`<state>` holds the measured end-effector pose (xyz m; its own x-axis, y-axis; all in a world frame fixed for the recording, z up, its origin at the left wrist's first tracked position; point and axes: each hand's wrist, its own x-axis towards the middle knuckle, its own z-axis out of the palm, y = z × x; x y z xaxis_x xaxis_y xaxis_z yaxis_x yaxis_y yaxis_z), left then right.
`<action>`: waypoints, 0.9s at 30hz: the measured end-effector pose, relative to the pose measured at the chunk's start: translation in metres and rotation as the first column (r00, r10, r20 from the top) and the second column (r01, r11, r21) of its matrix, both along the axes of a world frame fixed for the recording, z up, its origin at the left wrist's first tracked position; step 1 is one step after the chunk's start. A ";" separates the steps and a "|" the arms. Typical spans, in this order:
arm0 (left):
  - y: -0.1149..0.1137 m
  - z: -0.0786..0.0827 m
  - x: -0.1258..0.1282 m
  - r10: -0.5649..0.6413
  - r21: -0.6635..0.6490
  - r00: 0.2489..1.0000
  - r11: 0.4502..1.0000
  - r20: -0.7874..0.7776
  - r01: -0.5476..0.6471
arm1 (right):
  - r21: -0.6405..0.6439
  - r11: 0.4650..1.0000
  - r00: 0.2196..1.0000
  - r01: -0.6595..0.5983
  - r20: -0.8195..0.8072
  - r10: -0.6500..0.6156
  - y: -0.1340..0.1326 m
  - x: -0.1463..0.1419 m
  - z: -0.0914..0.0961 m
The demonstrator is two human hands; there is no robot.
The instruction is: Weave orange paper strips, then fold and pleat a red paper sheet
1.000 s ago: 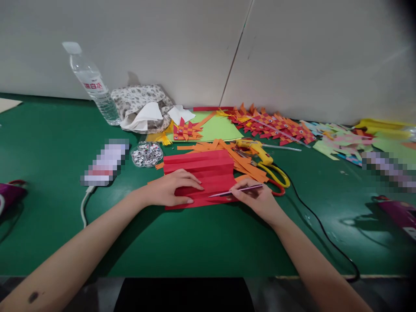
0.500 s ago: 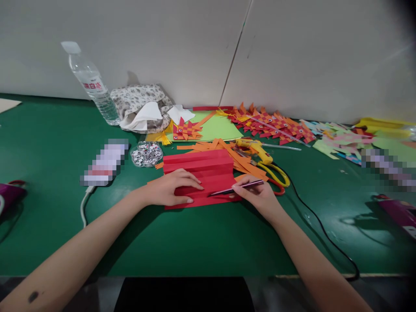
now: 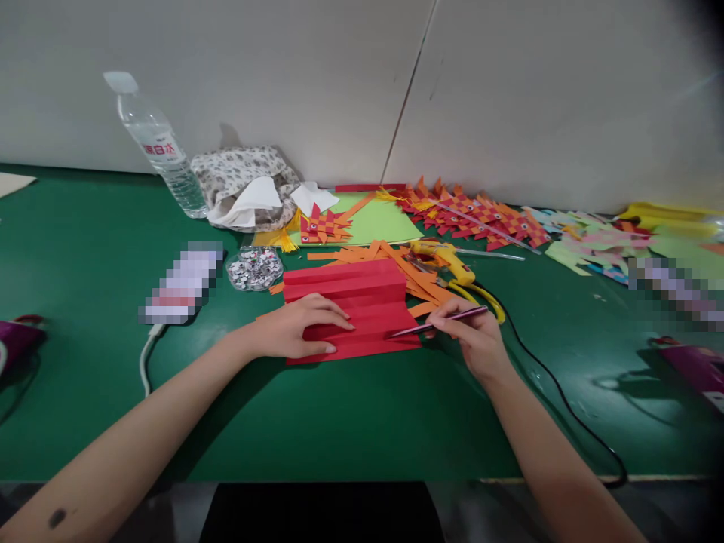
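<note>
A red sheet of paper [image 3: 362,298], creased into accordion folds, lies on the green table [image 3: 339,422]. My left hand [image 3: 299,328] rests flat on its left part with the fingers stretched out, pressing it down. My right hand [image 3: 472,339] is at the sheet's right edge, closed in a pinch on a thin dark pointed tool [image 3: 438,323] like a pen or craft knife. The tool's tip touches the paper near its lower right corner.
Orange paper strips [image 3: 421,279], a yellow glue gun [image 3: 446,260] and yellow scissors lie just behind the sheet. A dish of googly eyes [image 3: 254,269], a water bottle [image 3: 158,143], a cloth pouch [image 3: 246,185], woven paper fish [image 3: 475,215] and a black cable [image 3: 559,392] surround them.
My right hand has drawn the tool to the right along the red sheet, from its middle to its right edge. My left hand has stayed put.
</note>
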<state>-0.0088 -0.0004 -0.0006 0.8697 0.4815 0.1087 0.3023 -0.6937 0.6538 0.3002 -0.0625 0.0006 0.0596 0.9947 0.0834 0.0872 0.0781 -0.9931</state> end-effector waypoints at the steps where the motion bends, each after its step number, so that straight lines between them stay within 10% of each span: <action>1: 0.000 0.001 0.000 0.001 -0.003 1.000 1.000 -0.003 -0.001 | -0.001 1.000 1.000 0.017 -0.011 -0.017 0.000 0.001 0.000; 27: 0.000 0.001 0.000 -0.005 -0.004 1.000 1.000 -0.006 0.005 | 0.174 0.957 0.962 0.230 0.109 -0.251 -0.002 0.015 0.010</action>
<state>-0.0084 -0.0009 0.0000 0.8726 0.4778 0.1016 0.3029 -0.6924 0.6548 0.3155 -0.0650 0.0106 0.2736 0.9256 0.2615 0.2490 0.1944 -0.9488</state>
